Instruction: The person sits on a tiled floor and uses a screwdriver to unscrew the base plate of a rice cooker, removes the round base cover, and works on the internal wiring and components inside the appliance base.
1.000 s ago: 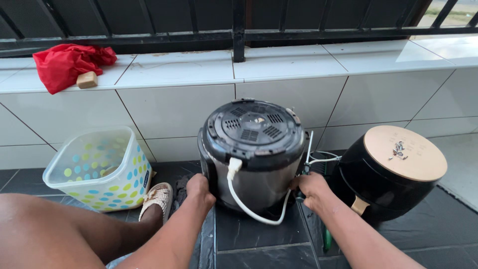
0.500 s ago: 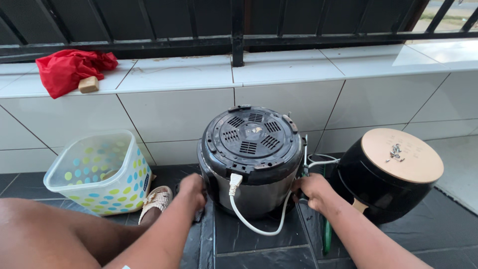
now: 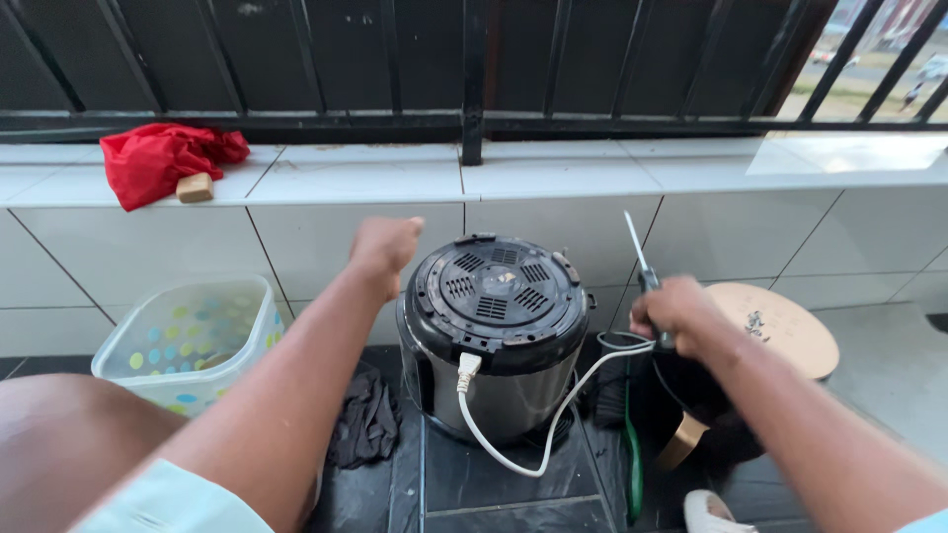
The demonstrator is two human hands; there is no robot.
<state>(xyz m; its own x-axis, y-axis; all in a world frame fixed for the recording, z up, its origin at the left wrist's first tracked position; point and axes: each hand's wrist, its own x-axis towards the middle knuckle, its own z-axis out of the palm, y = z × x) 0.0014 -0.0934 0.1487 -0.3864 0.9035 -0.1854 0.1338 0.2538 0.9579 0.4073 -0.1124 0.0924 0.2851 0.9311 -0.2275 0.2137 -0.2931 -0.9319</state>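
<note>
Since half a second ago, both our hands have left the sides of the cooker (image 3: 497, 336). Our left hand (image 3: 385, 247) is now lifted in front of the wall tiles, fingers curled into a loose fist with nothing in it. Our right hand (image 3: 674, 311) has come up to the cooker's right and is closed around the dark handle of a screwdriver (image 3: 642, 262), its thin shaft pointing upward.

We are on a floor of dark glossy tiles (image 3: 494, 494), facing a low wall of white tiles with a white ledge (image 3: 395, 178) on top and a black metal railing (image 3: 474, 79) above that.

The cooker stands on the dark floor against the wall, between our two arms. It is a round appliance with a steel body and a black vented top plate. A white power cord (image 3: 513, 434) plugs into its front and loops to the right.

On the ledge at left lie a red cloth (image 3: 158, 158) and a small tan block (image 3: 195, 188). A translucent basket (image 3: 193, 341) with coloured dots sits on the floor at left, and a dark rag (image 3: 367, 419) lies just beside the cooker. To the right rests a black pot with a tan round face (image 3: 780, 326) bearing a small dark mark.
</note>
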